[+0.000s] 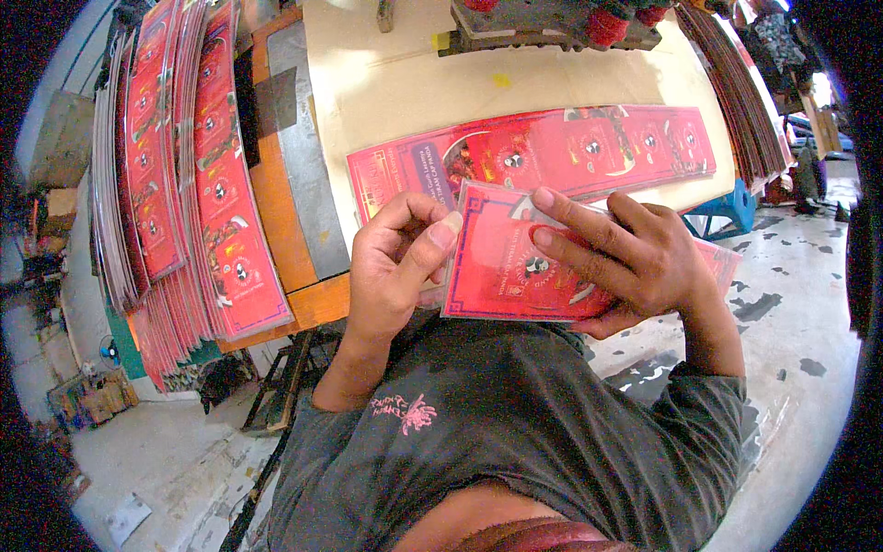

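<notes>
In front of my chest I hold a long red printed sheet (487, 276) with a glossy clear edge and a blue border. My left hand (397, 262) pinches its left edge near the upper corner between thumb and fingers. Across the middle of the sheet lies my right hand (635, 258), fingers over the top face and thumb at the lower edge. The sheet's far end shows beyond my right wrist. Just past my hands, more red printed sheets (570, 152) of the same kind lie on the cream board of the table; how many overlap there I cannot tell.
Tall piles of red sheets (225, 184) fan out on the left, beside an orange wooden table edge (317, 304). Dark metal machinery with red knobs (607, 28) stands at the back. Another pile (736, 101) sits at the far right, above a blue stool (731, 212).
</notes>
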Available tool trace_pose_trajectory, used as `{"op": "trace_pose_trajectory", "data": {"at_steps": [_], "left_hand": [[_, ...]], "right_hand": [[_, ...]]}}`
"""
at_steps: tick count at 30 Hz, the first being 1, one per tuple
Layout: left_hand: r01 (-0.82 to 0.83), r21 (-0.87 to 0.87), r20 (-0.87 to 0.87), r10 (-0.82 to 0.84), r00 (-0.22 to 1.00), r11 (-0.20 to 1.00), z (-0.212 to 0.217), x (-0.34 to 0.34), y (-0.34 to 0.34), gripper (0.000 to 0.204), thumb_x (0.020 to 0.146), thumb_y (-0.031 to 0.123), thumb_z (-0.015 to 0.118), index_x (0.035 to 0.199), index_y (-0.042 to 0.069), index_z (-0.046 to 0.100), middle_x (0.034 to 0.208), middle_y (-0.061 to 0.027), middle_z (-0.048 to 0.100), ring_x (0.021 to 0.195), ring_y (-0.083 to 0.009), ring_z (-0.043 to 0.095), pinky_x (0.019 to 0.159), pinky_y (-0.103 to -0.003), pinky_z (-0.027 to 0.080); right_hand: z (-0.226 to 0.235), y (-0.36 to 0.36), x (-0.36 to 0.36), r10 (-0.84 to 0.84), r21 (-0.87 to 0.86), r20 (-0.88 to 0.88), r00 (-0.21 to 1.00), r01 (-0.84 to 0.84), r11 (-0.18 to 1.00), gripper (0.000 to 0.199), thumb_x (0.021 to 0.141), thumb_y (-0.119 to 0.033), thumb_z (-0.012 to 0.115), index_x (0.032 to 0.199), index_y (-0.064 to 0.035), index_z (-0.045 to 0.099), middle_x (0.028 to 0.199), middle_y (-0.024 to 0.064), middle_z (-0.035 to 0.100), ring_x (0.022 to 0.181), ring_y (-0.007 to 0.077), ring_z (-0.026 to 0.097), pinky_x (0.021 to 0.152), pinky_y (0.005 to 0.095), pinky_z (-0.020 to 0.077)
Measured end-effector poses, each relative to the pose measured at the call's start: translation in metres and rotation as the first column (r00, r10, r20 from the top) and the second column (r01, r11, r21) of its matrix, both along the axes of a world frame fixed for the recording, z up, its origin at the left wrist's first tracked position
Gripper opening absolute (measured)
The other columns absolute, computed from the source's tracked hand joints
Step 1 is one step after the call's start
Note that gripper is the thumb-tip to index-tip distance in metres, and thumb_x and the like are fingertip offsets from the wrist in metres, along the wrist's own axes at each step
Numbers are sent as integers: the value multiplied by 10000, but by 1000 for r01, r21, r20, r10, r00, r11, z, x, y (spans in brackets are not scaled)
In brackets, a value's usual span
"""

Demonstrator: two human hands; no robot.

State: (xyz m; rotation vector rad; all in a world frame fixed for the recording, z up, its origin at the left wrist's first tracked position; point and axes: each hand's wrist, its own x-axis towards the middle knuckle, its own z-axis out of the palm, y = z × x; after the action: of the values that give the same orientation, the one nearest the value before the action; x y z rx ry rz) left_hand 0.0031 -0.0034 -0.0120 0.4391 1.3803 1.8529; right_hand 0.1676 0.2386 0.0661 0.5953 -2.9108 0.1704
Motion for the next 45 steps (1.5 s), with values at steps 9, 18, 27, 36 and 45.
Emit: {"op": "trace_pose_trajectory", "data": {"at_steps": [9, 18, 27, 36, 45], "left_hand": [[15, 54, 49, -17, 999, 998, -3, -1, 5, 172, 1050, 224, 667, 1030, 54, 651, 793, 43, 591, 640, -34, 512, 566, -207, 413], [-95, 110, -27, 99, 995, 989, -5, -1, 15, 144, 1045, 196, 675, 1024, 59, 635, 872, 32, 625, 678, -36, 535, 590, -215, 438], [-89, 17, -74, 90, 993, 996, -2, -5, 15, 153, 1023, 190, 722, 1017, 53, 653, 812, 40, 610, 669, -28, 535, 590, -211, 435], [-65, 55, 43, 63, 997, 996, -6, -7, 14, 171, 1047, 216, 678, 1061, 49, 649, 829, 40, 611, 657, -26, 509, 572, -207, 410], [-52, 32, 13, 52, 999, 998, -7, -5, 13, 161, 1062, 237, 633, 1025, 81, 640, 805, 52, 585, 640, -20, 489, 550, -202, 383]], "right_hand": [[-2, 1, 4, -15, -15, 22, 1000, 15, 1000, 841, 846, -682, 698, 1461, -113, 627, 1563, 130, 570, 628, 208, 474, 529, 327, 441], [-5, 2, 0, 10, -22, 23, 1000, -9, 1000, 811, 861, -670, 686, 1453, -119, 633, 1553, 127, 581, 621, 200, 465, 524, 320, 446], [-6, 0, -1, 26, -12, 37, 999, -26, 1000, 776, 868, -636, 685, 1463, -142, 623, 1553, 98, 587, 602, 187, 451, 518, 309, 449], [-3, -2, 1, 21, -1, 111, 994, -21, 1000, 838, 819, -639, 674, 1501, -160, 588, 1639, 56, 488, 784, 247, 620, 563, 310, 574], [-3, -5, -1, 26, -2, 96, 995, -26, 1000, 891, 756, -678, 703, 1480, -168, 611, 1638, 48, 489, 779, 245, 609, 559, 310, 572]]}}
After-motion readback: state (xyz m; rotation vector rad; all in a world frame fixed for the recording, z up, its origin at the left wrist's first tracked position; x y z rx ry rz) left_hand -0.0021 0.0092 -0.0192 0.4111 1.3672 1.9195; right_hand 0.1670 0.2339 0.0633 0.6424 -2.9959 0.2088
